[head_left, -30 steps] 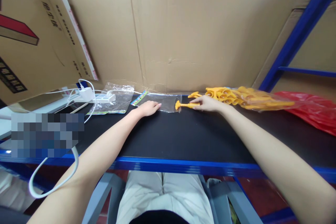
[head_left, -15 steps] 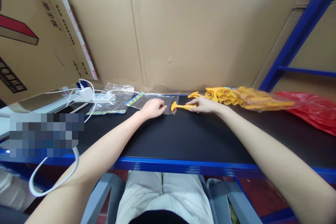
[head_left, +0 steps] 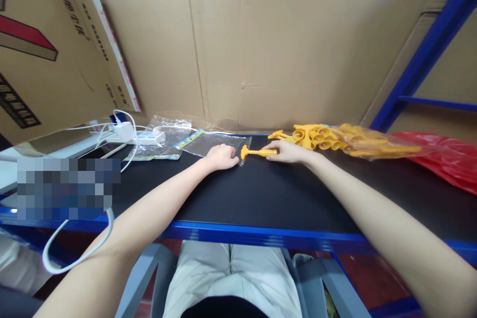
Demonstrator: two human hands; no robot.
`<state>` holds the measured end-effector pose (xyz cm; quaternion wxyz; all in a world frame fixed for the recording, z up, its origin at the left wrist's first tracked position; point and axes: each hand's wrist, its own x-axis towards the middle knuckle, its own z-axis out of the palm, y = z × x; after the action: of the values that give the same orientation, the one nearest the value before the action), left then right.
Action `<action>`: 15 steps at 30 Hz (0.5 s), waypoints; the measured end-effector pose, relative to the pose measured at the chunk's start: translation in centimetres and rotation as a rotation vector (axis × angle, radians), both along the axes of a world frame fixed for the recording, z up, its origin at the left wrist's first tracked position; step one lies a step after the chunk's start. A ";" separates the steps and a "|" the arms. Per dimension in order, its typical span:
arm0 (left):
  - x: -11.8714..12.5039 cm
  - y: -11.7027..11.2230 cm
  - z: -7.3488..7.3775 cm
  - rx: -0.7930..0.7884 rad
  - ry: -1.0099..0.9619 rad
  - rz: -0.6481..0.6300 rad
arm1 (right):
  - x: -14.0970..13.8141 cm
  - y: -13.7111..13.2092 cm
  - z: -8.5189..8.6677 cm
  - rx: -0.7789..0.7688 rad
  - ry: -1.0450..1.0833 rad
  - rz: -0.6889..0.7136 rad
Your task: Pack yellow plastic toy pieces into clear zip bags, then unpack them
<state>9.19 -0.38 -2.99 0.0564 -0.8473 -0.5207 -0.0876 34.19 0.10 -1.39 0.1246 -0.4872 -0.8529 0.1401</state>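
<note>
My left hand [head_left: 222, 157] is closed at the near right end of a flat, clear plastic bag [head_left: 208, 143] with a colourful printed header. Its curled fingers pinch the bag's edge; the exact grip is partly hidden. My right hand [head_left: 287, 151] grips the handle of a yellow plastic toy [head_left: 257, 152], which has a ribbed shaft and a hammer-like head. The toy lies level, its head pointing left at the bag's right end, close to my left fingertips. Whether the head is inside the bag I cannot tell.
More yellow toys [head_left: 322, 136] lie piled at the right, partly in clear plastic, beside a red plastic bag [head_left: 447, 151]. On the left are another clear bag [head_left: 175, 131], a power strip [head_left: 149, 136] and white cables. A cardboard wall [head_left: 279, 49] stands behind.
My right hand has moved slightly left with the yellow toy, bringing its head nearer my left fingers. My left hand stays at the bag's edge. The view has shifted a little.
</note>
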 end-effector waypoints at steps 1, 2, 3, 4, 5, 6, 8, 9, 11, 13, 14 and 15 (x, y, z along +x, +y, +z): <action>0.0 0.0 0.0 -0.003 0.004 0.004 | -0.1 -0.1 0.0 0.010 -0.001 0.004; -0.1 0.1 0.0 -0.005 0.008 0.006 | -0.2 -0.1 0.0 0.021 0.000 0.012; -0.1 0.1 0.0 -0.006 0.013 0.005 | -0.3 -0.1 0.0 0.034 0.002 0.022; -0.1 0.0 0.1 -0.003 0.016 0.000 | -0.4 -0.2 0.0 0.048 0.005 0.033; -0.1 0.0 0.1 0.004 0.018 -0.007 | -0.5 -0.2 -0.1 0.062 0.011 0.045; -0.1 -0.1 0.1 0.014 0.018 -0.016 | -0.5 -0.1 -0.1 0.076 0.021 0.056; 0.0 -0.2 0.2 0.042 0.008 -0.035 | -0.6 -0.1 -0.1 0.111 0.045 0.065; 0.0 -0.3 0.2 0.059 -0.003 -0.041 | -0.6 -0.1 0.0 0.131 0.058 0.058; 0.1 -0.6 0.3 0.088 -0.030 -0.055 | -0.8 -0.3 0.1 0.169 0.080 0.030; 0.2 -0.8 0.4 0.114 -0.058 -0.079 | -1.2 -0.6 0.3 0.194 0.108 0.007; 0.3 -1.0 0.5 0.125 -0.067 -0.092 | -1.5 -0.8 0.4 0.200 0.128 0.004; 0.5 -1.1 0.5 0.137 -0.073 -0.104 | -1.7 -0.9 0.5 0.204 0.148 0.007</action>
<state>9.64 -1.52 -2.46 0.0905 -0.8638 -0.4703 -0.1566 32.45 -0.84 -0.90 0.2356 -0.4573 -0.8529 0.0887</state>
